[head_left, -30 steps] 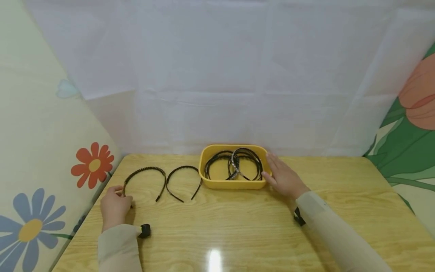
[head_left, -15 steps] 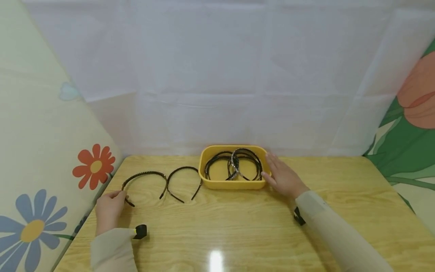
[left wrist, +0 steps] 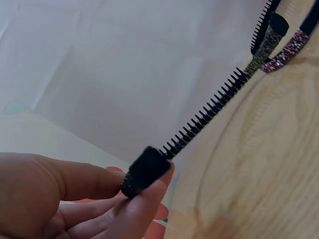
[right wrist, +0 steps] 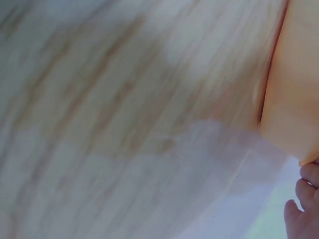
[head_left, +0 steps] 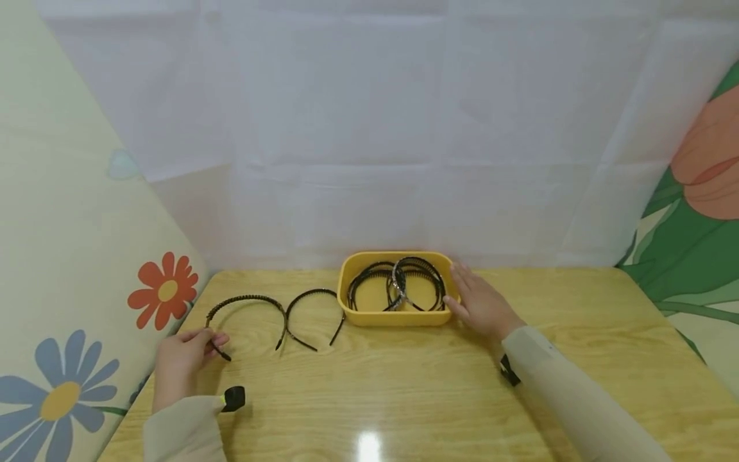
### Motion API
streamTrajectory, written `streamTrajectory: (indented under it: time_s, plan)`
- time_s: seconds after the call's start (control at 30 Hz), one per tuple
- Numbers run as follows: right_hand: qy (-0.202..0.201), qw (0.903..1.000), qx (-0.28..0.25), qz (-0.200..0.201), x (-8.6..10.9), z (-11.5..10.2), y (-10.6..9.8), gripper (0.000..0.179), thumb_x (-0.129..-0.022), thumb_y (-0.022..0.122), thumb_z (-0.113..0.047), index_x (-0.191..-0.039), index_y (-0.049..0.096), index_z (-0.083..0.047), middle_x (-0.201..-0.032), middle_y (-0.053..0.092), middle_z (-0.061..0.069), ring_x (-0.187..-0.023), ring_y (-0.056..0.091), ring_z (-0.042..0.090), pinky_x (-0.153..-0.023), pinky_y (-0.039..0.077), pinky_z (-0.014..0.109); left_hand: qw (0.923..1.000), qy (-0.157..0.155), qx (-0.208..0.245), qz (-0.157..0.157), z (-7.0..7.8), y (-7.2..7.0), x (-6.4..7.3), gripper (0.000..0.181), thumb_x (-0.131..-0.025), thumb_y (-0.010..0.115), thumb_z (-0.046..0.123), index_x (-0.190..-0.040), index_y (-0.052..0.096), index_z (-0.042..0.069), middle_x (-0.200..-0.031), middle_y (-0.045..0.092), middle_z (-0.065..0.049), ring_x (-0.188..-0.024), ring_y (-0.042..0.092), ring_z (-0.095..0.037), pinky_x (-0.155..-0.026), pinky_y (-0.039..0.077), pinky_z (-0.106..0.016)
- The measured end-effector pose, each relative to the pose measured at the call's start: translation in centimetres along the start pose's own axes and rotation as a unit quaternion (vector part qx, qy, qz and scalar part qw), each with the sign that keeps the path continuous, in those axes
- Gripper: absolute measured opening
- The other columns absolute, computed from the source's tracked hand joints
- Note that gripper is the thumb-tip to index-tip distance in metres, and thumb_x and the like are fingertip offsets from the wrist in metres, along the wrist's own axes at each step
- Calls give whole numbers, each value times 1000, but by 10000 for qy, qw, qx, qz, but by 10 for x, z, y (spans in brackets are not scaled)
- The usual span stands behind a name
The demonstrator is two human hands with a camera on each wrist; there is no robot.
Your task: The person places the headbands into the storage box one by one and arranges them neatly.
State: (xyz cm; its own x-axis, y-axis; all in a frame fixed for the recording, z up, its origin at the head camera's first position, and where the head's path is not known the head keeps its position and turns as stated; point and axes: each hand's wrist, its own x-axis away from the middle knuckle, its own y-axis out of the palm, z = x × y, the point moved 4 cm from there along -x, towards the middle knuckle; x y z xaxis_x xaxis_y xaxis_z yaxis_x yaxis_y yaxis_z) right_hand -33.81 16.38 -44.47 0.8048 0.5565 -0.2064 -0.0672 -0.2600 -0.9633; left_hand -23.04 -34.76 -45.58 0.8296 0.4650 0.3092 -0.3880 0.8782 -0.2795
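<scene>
The left hand (head_left: 183, 359) pinches the near-left tip of a black toothed headband (head_left: 245, 300) between thumb and fingertips; the left wrist view confirms the capped end clamped there, with the comb teeth running away from the hand. The headband lies on the wooden table (head_left: 404, 398) near its left edge as an arch: the curve faces the back wall and both ends point toward the person. Its long axis runs roughly left to right. Its other end lies just beside a second, plain black headband (head_left: 312, 295), which is arched the same way.

The right hand (head_left: 482, 305) rests with straight, relaxed fingers against the right wall of a yellow tray (head_left: 398, 316) and grips nothing. The tray stands at the back middle of the table and holds several more dark headbands (head_left: 398, 282), overlapped and leaning on one another
</scene>
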Motion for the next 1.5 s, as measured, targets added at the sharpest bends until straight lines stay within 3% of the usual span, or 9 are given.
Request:
streamTrajectory:
  time_s: [0.33,0.67,1.0,1.17,1.23,1.3,1.5]
  plan:
    - [70,9997,138,-189,-4,1,5,71,-109,43,-38,-156,22,11,-163,20,26,-150,22,44,-123,21,53,9972,421,476,397,16,1,9,50,-106,51,16,-145,44,-14,-77,67,13,-72,71,1,-69,59,-17]
    - [60,9997,138,-193,0,1,8,71,-109,42,-39,-156,22,11,-163,21,27,-150,22,44,-123,21,53,9894,488,1242,567,24,6,14,53,-104,59,18,-149,45,-6,-81,71,13,-78,73,-2,-73,59,-19]
    - [71,9996,112,-230,0,-1,8,71,-109,42,-38,-156,21,11,-163,20,27,-151,21,44,-123,21,53,9633,707,2586,146,44,30,24,55,-99,67,14,-147,48,-6,-91,76,6,-85,75,-7,-74,60,-22]
    - [54,9996,159,-208,0,1,7,71,-110,41,-38,-156,19,11,-164,19,28,-151,21,43,-123,20,52,9442,829,3186,132,52,42,27,52,-98,66,10,-145,49,-7,-97,76,0,-87,76,-11,-77,60,-24]
    - [43,9997,157,-199,0,1,6,71,-109,42,-37,-156,19,11,-163,19,28,-151,21,44,-124,20,51,9406,867,3280,106,54,48,28,51,-99,65,9,-145,49,-8,-98,76,-1,-89,76,-11,-79,59,-24]
    - [37,9997,147,-211,0,1,5,71,-109,43,-37,-156,19,12,-163,19,28,-151,21,44,-123,20,51,9415,919,3242,68,55,54,29,49,-100,63,8,-145,48,-9,-99,76,-1,-90,75,-11,-80,59,-24]
    - [41,9996,176,-224,0,2,4,71,-110,41,-37,-156,18,12,-163,18,28,-151,21,44,-123,20,52,9550,1012,2786,-115,59,72,33,47,-102,60,7,-145,48,-8,-94,76,3,-90,75,-9,-82,58,-24]
